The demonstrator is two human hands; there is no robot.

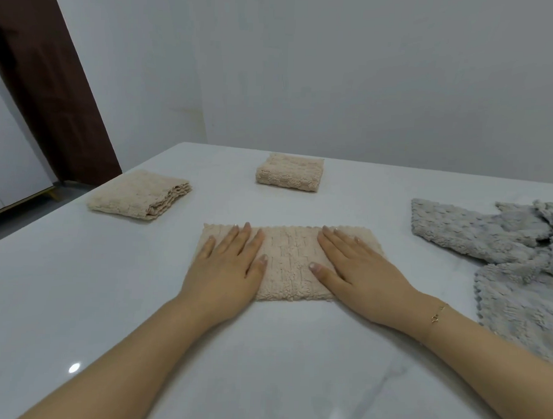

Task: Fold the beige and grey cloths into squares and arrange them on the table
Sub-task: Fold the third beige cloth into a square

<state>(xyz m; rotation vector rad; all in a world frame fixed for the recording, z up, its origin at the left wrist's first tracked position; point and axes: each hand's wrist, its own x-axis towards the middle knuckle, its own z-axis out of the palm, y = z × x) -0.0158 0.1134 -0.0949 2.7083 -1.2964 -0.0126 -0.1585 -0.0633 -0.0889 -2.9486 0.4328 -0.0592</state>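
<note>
A beige cloth [288, 260] lies folded into a wide strip in the middle of the white table [78, 296]. My left hand [229, 264] presses flat on its left part and my right hand [357, 271] presses flat on its right part, fingers straight. A folded beige square [289, 172] sits farther back at the centre. Another folded beige cloth [139, 194] lies at the back left. Unfolded grey cloths [512, 249] are heaped at the right edge of the table.
A grey wall rises behind the table's far edge. At the left a dark brown door [44, 85] and a white cabinet [7, 156] stand beyond the table's edge. I wear a thin gold bracelet [437, 315] on my right wrist.
</note>
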